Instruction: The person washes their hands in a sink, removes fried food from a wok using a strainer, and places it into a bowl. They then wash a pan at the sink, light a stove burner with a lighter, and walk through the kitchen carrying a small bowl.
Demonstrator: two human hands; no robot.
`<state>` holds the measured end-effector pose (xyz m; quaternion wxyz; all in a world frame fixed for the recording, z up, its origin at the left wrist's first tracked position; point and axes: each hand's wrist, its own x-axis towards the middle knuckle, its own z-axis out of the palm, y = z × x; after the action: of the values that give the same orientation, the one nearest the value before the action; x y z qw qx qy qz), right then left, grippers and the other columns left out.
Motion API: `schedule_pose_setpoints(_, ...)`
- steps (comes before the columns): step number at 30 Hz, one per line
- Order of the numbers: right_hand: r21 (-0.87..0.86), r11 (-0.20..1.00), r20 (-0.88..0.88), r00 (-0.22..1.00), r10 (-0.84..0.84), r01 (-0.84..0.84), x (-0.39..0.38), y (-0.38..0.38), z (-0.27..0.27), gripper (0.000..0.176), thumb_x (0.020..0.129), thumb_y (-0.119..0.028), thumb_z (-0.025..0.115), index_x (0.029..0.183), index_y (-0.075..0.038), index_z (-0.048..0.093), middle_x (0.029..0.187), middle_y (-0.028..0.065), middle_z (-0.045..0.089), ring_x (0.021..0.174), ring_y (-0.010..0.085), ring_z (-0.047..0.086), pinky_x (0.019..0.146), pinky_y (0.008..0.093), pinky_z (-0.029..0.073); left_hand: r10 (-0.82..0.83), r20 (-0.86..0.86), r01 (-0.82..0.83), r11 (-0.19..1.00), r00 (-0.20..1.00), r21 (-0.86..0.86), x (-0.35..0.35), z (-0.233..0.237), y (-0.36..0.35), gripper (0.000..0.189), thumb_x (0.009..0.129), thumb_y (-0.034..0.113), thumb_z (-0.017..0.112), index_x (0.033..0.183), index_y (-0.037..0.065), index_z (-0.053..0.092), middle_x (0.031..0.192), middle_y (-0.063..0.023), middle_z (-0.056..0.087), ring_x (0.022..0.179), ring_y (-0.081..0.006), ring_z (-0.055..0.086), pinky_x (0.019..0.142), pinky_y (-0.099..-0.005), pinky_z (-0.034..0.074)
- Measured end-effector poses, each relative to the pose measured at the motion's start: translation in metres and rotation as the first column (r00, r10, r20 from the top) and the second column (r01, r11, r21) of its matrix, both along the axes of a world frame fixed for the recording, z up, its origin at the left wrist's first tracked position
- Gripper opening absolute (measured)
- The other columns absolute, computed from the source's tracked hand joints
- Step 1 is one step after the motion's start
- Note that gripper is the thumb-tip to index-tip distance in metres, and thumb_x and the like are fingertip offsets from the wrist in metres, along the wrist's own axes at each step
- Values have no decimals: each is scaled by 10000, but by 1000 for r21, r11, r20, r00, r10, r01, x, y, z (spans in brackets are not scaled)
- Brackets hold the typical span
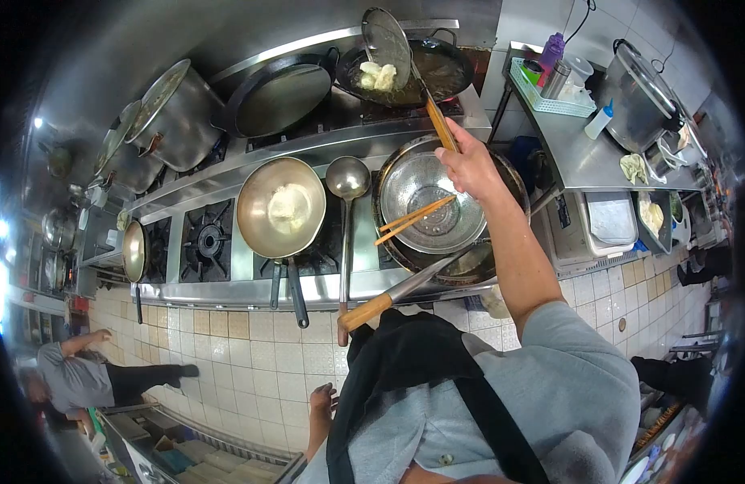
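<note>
The right hand [471, 165] is clamped on the wooden handle of a skimmer [386, 39]. The tool's long axis runs from that hand up and away toward the back edge of the stove [227, 289]. Its mesh end is held above a dark wok [449, 68] on the back right burner and carries a few pale pieces of food [378, 76].

The left hand [322, 400] hangs low beside the apron, well apart from the stove, with fingers loosely bent and nothing in it, so the right hand alone is near the skimmer.

Just below the right hand, at the front right of the stove, a metal colander [421, 189] sits inside a larger wok with chopsticks [413, 219] resting across it. A ladle [347, 177] lies beside it to the left, then a pan [259, 194] with something pale in it.

A steel counter [586, 157] stands to the right of the stove. Across the tiled floor [251, 363], another person [82, 377] works at the lower left.
</note>
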<state>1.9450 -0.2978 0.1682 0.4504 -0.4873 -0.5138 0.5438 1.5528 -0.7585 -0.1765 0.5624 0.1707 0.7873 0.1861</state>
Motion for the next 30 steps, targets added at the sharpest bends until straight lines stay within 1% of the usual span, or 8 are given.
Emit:
schedule_pose_setpoints(2, 59, 998, 139, 990, -38, 30, 2, -10, 7, 608, 818, -53, 574, 1382, -79, 346, 897, 81, 587, 498, 91, 469, 402, 247, 382, 17, 9, -17, 1000, 1000, 25, 2, 2, -2, 455, 878, 271, 532, 1256, 29, 460, 1111, -138, 581, 725, -251, 598, 581, -377, 457)
schedule_pose_setpoints(6, 190, 982, 199, 979, -38, -1, 10, -12, 0, 616, 815, -53, 581, 1377, -37, 330, 980, 101, 597, 536, 92, 490, 435, 239, 410, -9, 3, 9, 1000, 1000, 21, 2, 4, 3, 449, 880, 266, 529, 1255, 29, 461, 1094, -138, 585, 737, -256, 597, 589, -377, 455)
schedule_pose_setpoints(9, 209, 978, 183, 983, -23, -16, 13, -18, 8, 613, 817, -55, 581, 1376, -26, 331, 905, 85, 582, 487, 84, 460, 406, 232, 390, -61, 5, 61, 998, 998, 25, -2, 1, 13, 447, 881, 263, 529, 1256, 29, 460, 1081, -138, 588, 756, -261, 599, 613, -381, 457)
schedule_pose_setpoints(11, 27, 998, -134, 989, 68, -65, 19, -22, 14, 608, 821, -59, 576, 1380, -48, 339, 791, 55, 533, 432, 74, 417, 369, 224, 354, -30, -9, 30, 999, 1000, 24, 2, 16, 28, 448, 882, 264, 530, 1257, 29, 459, 1088, -140, 589, 778, -273, 603, 638, -392, 461)
schedule_pose_setpoints(15, 14, 999, -185, 982, -40, 43, 26, -16, 14, 620, 821, -62, 576, 1391, -73, 330, 704, 19, 465, 397, 67, 375, 344, 222, 316, -10, -43, 12, 999, 999, 31, 0, 12, 37, 445, 885, 267, 528, 1259, 36, 459, 1126, -145, 584, 812, -299, 614, 662, -412, 465)
schedule_pose_setpoints(25, 256, 930, 265, 906, -331, 265, 42, 32, -10, 630, 848, -46, 525, 1420, -92, 264, 715, 20, 462, 410, 69, 367, 331, 247, 313, -62, -27, 62, 998, 998, 15, -1, 7, 23, 423, 883, 259, 534, 1236, 33, 475, 1084, -129, 593, 749, -257, 602, 604, -386, 457)
schedule_pose_setpoints(27, 30, 960, 107, 954, -279, 278, 30, 31, 4, 592, 852, -52, 511, 1400, -111, 297, 697, 8, 445, 417, 72, 375, 333, 244, 313, -58, 7, 58, 998, 998, 25, -4, 1, 14, 419, 880, 257, 540, 1228, 31, 482, 1073, -126, 595, 732, -246, 599, 577, -372, 452)
schedule_pose_setpoints(30, -61, 984, -84, 981, -174, 170, 30, 60, -14, 477, 858, -64, 502, 1313, -119, 371, 689, 10, 442, 423, 73, 390, 330, 235, 320, -87, -13, 87, 996, 996, -26, -7, -4, 12, 434, 881, 267, 535, 1237, 28, 476, 1079, -135, 592, 736, -248, 598, 576, -367, 454)
